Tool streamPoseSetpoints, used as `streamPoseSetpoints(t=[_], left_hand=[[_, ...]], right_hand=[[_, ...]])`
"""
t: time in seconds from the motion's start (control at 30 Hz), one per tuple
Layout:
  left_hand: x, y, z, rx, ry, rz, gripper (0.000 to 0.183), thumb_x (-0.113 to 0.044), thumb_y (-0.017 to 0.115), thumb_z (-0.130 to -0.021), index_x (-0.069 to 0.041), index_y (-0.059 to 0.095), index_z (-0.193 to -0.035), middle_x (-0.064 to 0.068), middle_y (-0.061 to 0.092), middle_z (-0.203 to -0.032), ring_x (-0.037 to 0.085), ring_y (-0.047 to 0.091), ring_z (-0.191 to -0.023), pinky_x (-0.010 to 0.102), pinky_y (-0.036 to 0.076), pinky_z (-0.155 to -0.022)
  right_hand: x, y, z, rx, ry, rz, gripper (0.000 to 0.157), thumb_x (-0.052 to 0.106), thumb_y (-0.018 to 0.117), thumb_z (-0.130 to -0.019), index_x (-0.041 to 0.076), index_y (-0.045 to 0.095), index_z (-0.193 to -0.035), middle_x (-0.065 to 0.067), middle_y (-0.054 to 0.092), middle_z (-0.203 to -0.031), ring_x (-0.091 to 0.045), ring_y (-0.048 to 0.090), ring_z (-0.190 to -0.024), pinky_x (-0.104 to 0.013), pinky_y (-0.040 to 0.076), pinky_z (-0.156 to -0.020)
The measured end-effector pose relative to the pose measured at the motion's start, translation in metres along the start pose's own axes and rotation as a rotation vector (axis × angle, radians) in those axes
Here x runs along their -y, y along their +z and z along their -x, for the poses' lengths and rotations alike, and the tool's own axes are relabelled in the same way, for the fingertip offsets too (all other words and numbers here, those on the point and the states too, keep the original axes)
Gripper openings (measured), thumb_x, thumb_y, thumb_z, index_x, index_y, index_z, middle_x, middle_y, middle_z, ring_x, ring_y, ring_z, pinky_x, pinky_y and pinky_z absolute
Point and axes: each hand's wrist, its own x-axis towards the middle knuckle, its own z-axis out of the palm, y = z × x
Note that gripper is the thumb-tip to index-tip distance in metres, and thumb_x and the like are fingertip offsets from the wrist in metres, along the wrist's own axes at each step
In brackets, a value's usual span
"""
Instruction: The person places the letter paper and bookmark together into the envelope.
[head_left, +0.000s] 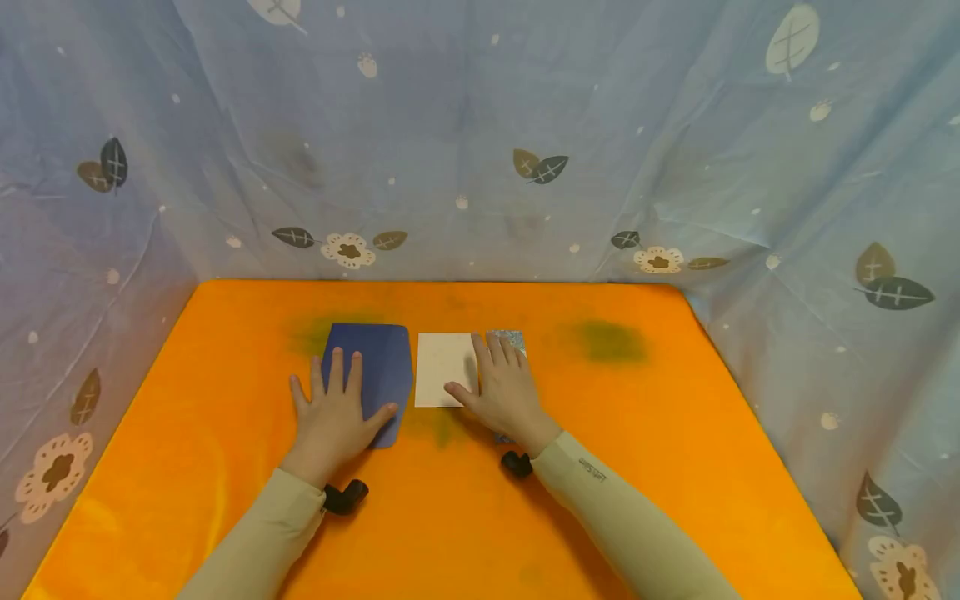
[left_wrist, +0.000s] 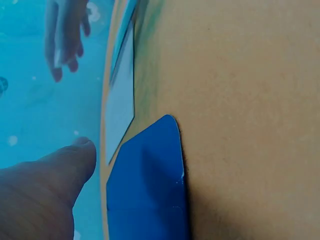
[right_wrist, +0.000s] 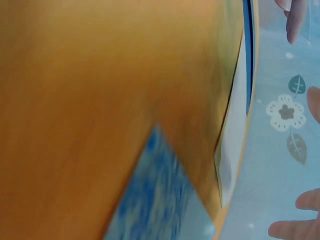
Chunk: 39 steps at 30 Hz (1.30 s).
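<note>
My left hand (head_left: 330, 425), fingers spread, is over the lower left of a flat dark-blue folder-like piece (head_left: 388, 362) with one slanted side. In the left wrist view the thumb (left_wrist: 65, 170) stands apart from that blue piece (left_wrist: 145, 175). A white rectangular card (head_left: 437, 367) lies just right of it. Over the card's right edge and a blue-and-white speckled piece (head_left: 513, 337) extends my right hand (head_left: 513, 396), fingers fairly straight, holding nothing. It hides most of the speckled piece, whose pointed corner (right_wrist: 155, 195) shows in the right wrist view.
An orange cloth (head_left: 675, 467) with greenish smudges covers the table. Pale blue curtains (head_left: 465, 108) printed with leaves and flowers stand behind and on both sides. Black wrist cameras (head_left: 347, 497) sit at both sleeve cuffs, close above the cloth.
</note>
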Motion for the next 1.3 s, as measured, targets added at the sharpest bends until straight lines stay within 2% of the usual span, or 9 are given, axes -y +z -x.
streamPoseSetpoints(t=[0.2, 0.33, 0.53, 0.6, 0.67, 0.83, 1.1, 1.3], left_hand=[[0.000, 0.004, -0.001, 0.032, -0.005, 0.005, 0.100, -0.067, 0.052, -0.087, -0.003, 0.016, -0.155, 0.027, 0.005, -0.158, 0.052, -0.003, -0.141, 0.074, -0.006, -0.103], [-0.002, 0.007, 0.000, 0.038, 0.006, 0.000, 0.099, -0.066, 0.053, -0.087, -0.002, 0.017, -0.154, 0.028, 0.007, -0.157, 0.053, 0.000, -0.140, 0.074, -0.003, -0.103], [-0.005, 0.006, 0.000, 0.027, 0.007, 0.003, 0.097, -0.063, 0.055, -0.088, 0.000, 0.020, -0.153, 0.030, 0.012, -0.156, 0.058, 0.006, -0.138, 0.076, 0.002, -0.102], [-0.005, 0.005, -0.001, 0.030, -0.003, 0.012, 0.095, -0.061, 0.055, -0.089, 0.000, 0.020, -0.153, 0.030, 0.012, -0.155, 0.060, 0.007, -0.136, 0.076, 0.004, -0.102], [-0.005, 0.004, -0.001, 0.034, -0.015, 0.022, 0.094, -0.059, 0.056, -0.089, 0.001, 0.020, -0.153, 0.031, 0.013, -0.154, 0.062, 0.008, -0.135, 0.077, 0.006, -0.101], [-0.002, 0.002, -0.001, 0.040, -0.040, 0.049, 0.090, -0.053, 0.059, -0.090, 0.003, 0.024, -0.151, 0.033, 0.016, -0.153, 0.064, 0.011, -0.132, 0.078, 0.010, -0.099], [0.000, 0.004, -0.004, 0.052, -0.037, 0.063, 0.089, -0.050, 0.059, -0.091, 0.005, 0.023, -0.150, 0.036, 0.017, -0.150, 0.067, 0.017, -0.128, 0.077, 0.020, -0.097], [0.001, 0.005, -0.004, 0.057, -0.033, 0.070, 0.088, -0.046, 0.061, -0.091, 0.007, 0.024, -0.149, 0.037, 0.018, -0.149, 0.066, 0.019, -0.128, 0.076, 0.022, -0.096]], right_hand=[[0.017, 0.009, -0.012, -0.015, 0.003, -0.134, 0.089, 0.066, 0.046, -0.091, 0.007, 0.024, -0.153, -0.015, 0.037, -0.150, -0.033, 0.034, -0.137, -0.050, 0.029, -0.110], [0.027, 0.012, -0.019, -0.007, -0.025, -0.207, 0.084, 0.061, 0.051, -0.091, 0.010, 0.027, -0.153, -0.012, 0.041, -0.147, -0.030, 0.040, -0.133, -0.048, 0.034, -0.107], [0.036, 0.011, -0.030, 0.082, -0.052, -0.470, 0.075, 0.052, 0.060, -0.091, 0.015, 0.034, -0.151, -0.006, 0.044, -0.145, -0.025, 0.042, -0.132, -0.043, 0.038, -0.105], [0.039, 0.012, -0.034, 0.121, -0.051, -0.509, 0.074, 0.051, 0.061, -0.090, 0.016, 0.036, -0.150, -0.004, 0.044, -0.145, -0.024, 0.041, -0.133, -0.042, 0.038, -0.106], [0.042, 0.014, -0.038, 0.151, -0.057, -0.516, 0.072, 0.051, 0.061, -0.090, 0.015, 0.040, -0.148, -0.004, 0.045, -0.145, -0.024, 0.041, -0.133, -0.042, 0.037, -0.106], [0.050, 0.019, -0.043, 0.183, -0.080, -0.440, 0.066, 0.049, 0.062, -0.090, 0.015, 0.047, -0.144, -0.004, 0.049, -0.140, -0.024, 0.045, -0.128, -0.041, 0.037, -0.106], [0.059, 0.026, -0.051, 0.223, -0.067, -0.326, 0.065, 0.046, 0.068, -0.088, 0.014, 0.049, -0.142, -0.005, 0.051, -0.138, -0.023, 0.047, -0.125, -0.038, 0.038, -0.105], [0.066, 0.029, -0.056, 0.221, -0.089, -0.286, 0.065, 0.044, 0.070, -0.087, 0.012, 0.051, -0.140, -0.006, 0.056, -0.133, -0.023, 0.051, -0.119, -0.035, 0.041, -0.102]])
